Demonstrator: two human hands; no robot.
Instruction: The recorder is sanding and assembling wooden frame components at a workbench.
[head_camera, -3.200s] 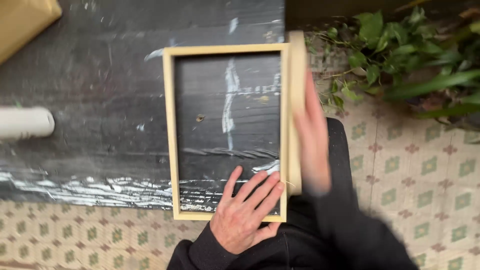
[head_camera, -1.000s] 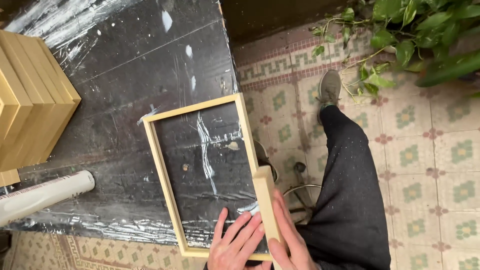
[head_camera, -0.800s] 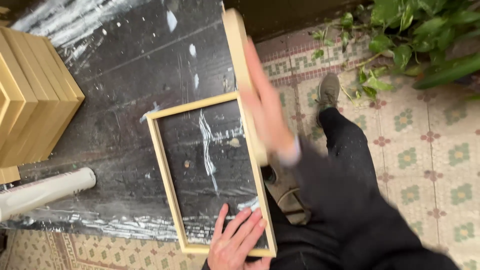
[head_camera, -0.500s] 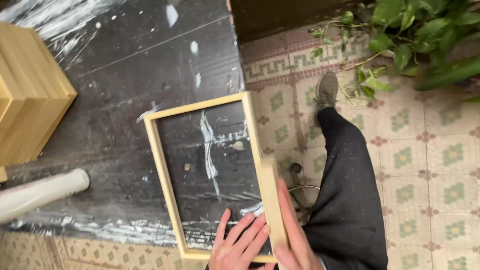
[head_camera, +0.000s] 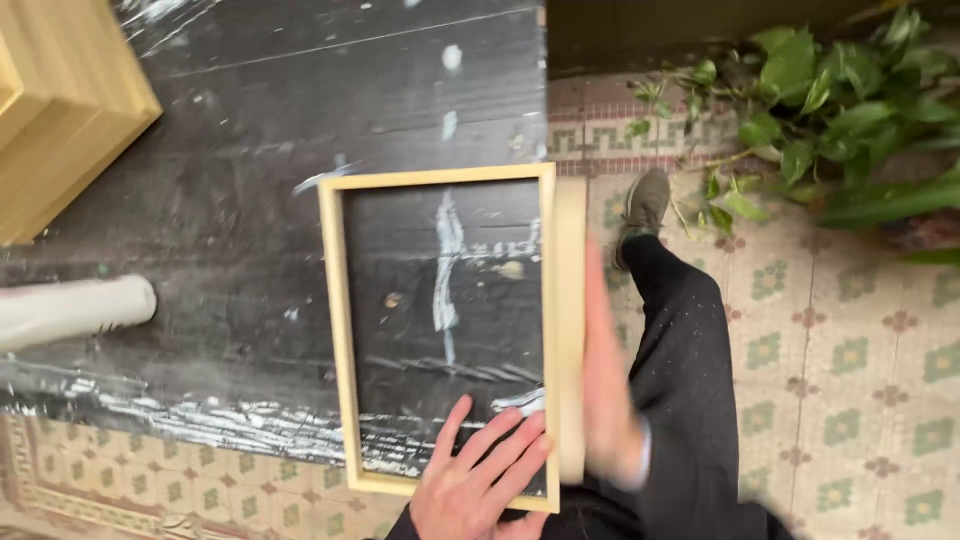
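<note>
Wooden frame (head_camera: 341, 330) lies flat on black table (head_camera: 200, 200); left hand (head_camera: 478, 480) spread open, pinning its near corner. Right hand (head_camera: 608, 385), blurred, presses a flat sanding block (head_camera: 570, 320) against frame's right side. Frame looks light, stiff; grip by rails.

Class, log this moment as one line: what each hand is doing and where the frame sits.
left hand: flat inside frame | right hand: presses block on frame's right side, blurred | frame: on table
</note>
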